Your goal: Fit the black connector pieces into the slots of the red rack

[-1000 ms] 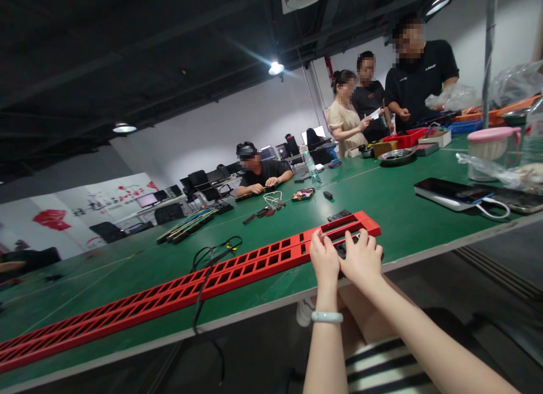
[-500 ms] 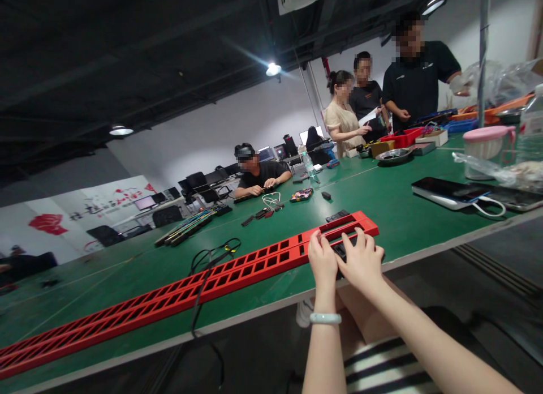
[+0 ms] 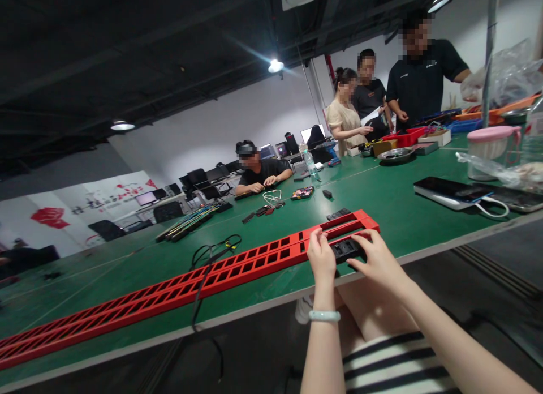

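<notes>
A black plastic part (image 3: 344, 249) with recesses in its top lies at the table's near edge, against the front side of a long red slotted frame (image 3: 271, 256). My left hand (image 3: 321, 257) is at the part's left end, its fingers curled and close together over the frame's edge; what lies inside them is hidden. Around the right end of the part, my right hand (image 3: 378, 255) has its thumb and fingers spread apart, the thumb on the near side and the fingers on the far side. Another black piece (image 3: 338, 214) rests behind the frame.
A black strap (image 3: 198, 295) crosses the frame and hangs off the green table (image 3: 263, 300). Phones (image 3: 449, 191) and a pink-lidded cup (image 3: 487, 153) stand right. Small dark pieces (image 3: 265, 211) lie farther back. A person (image 3: 265, 170) sits opposite; three people stand back right.
My right hand has drawn back to the right and its fingers have spread, uncovering more of the black part. My left hand has stayed nearly in place.
</notes>
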{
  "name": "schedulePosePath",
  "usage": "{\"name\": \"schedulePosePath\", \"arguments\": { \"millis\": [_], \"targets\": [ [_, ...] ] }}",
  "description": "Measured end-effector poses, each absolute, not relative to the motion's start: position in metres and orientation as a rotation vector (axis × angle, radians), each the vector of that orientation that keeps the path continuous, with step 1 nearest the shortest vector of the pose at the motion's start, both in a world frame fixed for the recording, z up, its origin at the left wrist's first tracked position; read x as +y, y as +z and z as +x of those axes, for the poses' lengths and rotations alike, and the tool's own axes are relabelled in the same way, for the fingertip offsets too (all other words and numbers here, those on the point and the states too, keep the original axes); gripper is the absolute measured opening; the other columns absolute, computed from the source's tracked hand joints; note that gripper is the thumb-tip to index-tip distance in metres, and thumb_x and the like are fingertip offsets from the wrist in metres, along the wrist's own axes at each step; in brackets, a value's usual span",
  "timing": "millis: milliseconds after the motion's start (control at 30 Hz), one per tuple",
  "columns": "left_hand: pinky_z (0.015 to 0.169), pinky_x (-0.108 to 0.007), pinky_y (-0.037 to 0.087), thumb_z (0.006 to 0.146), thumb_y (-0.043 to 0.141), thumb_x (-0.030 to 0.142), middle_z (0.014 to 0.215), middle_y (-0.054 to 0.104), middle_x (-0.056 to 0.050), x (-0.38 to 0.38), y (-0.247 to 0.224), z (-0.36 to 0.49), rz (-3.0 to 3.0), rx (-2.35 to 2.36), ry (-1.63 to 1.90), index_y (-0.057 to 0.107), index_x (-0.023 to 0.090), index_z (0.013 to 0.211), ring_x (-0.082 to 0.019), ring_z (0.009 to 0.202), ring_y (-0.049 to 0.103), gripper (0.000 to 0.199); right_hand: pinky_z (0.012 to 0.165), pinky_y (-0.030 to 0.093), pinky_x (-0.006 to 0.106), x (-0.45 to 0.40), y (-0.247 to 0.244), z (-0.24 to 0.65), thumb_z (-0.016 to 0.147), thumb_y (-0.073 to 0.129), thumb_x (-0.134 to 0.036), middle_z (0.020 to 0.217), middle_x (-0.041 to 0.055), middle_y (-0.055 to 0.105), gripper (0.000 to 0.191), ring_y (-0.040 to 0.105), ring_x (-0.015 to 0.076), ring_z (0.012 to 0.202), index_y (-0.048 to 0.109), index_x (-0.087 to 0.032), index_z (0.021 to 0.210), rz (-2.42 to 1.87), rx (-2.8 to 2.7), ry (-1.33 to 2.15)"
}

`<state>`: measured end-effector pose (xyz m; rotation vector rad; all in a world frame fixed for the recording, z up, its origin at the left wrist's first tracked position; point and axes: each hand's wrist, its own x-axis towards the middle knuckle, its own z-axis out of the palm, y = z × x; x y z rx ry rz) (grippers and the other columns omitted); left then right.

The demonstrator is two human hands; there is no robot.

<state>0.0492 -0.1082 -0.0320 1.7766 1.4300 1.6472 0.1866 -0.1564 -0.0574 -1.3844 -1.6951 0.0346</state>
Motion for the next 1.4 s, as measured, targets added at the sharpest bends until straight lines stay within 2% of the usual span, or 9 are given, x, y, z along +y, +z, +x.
{"name": "schedulePosePath", "arguments": {
  "millis": [133,233,533,733,900,1100,1400],
  "targets": [
    [0.081,-0.031,0.042,0.082,0.039,0.026,0.092,0.062,-0.006,-0.110,-0.031,0.050,1.768,1.429,1.647,0.053,0.018,0.093,-0.016,0.088,0.057,0.020,0.085,0.039,0.039,-0.155,-0.060,0.183,0.069,0.056,-0.034,0.106,0.0123,0.042,0.046,0.044,0.0250,0.099,0.050,-0.016,0.110,-1.388,-1.674,0.028],
    [0.080,-0.030,0.042,0.083,0.037,0.026,0.092,0.062,-0.006,-0.112,-0.031,0.050,1.764,1.423,1.644,0.053,0.018,0.094,-0.016,0.086,0.057,0.021,0.086,0.037,0.039,-0.157,-0.059,0.180,0.069,0.057,-0.037,0.105,0.0126,0.043,0.046,0.041,0.0257,0.100,0.051,-0.016,0.110,-1.414,-1.681,-0.033],
    [0.077,-0.029,0.043,0.083,0.035,0.023,0.089,0.062,-0.006,-0.113,-0.030,0.050,1.747,1.406,1.651,0.052,0.017,0.094,-0.014,0.082,0.058,0.022,0.076,0.039,0.041,-0.140,-0.063,0.181,0.063,0.061,-0.047,0.111,0.0155,0.040,0.064,0.037,0.0297,0.100,0.046,-0.017,0.117,-1.601,-1.657,-0.106],
    [0.077,-0.029,0.043,0.083,0.035,0.024,0.090,0.061,-0.006,-0.112,-0.030,0.050,1.745,1.409,1.649,0.053,0.017,0.095,-0.015,0.083,0.058,0.022,0.076,0.037,0.040,-0.137,-0.062,0.183,0.058,0.062,-0.051,0.111,0.0145,0.039,0.070,0.037,0.0293,0.100,0.046,-0.018,0.118,-1.598,-1.683,-0.054],
    [0.080,-0.030,0.042,0.083,0.036,0.025,0.091,0.061,-0.006,-0.113,-0.030,0.050,1.754,1.423,1.646,0.053,0.018,0.094,-0.016,0.087,0.057,0.022,0.077,0.032,0.046,-0.145,-0.051,0.175,0.049,0.064,-0.058,0.120,0.0127,0.032,0.083,0.030,0.0332,0.107,0.040,-0.027,0.122,-1.682,-1.703,-0.097],
    [0.079,-0.030,0.043,0.083,0.036,0.025,0.091,0.062,-0.006,-0.112,-0.030,0.050,1.753,1.422,1.640,0.053,0.018,0.094,-0.015,0.085,0.057,0.022,0.084,0.022,0.050,-0.141,-0.046,0.169,0.052,0.060,-0.061,0.122,0.0126,0.033,0.079,0.024,0.0329,0.112,0.041,-0.026,0.120,-1.724,-1.700,-0.176],
    [0.076,-0.030,0.044,0.082,0.036,0.024,0.086,0.062,-0.006,-0.111,-0.030,0.051,1.748,1.418,1.629,0.053,0.017,0.093,-0.015,0.081,0.059,0.022,0.084,0.023,0.051,-0.138,-0.045,0.173,0.053,0.058,-0.062,0.123,0.0124,0.031,0.077,0.024,0.0320,0.113,0.041,-0.027,0.120,-1.700,-1.761,-0.110]
  ]
}}
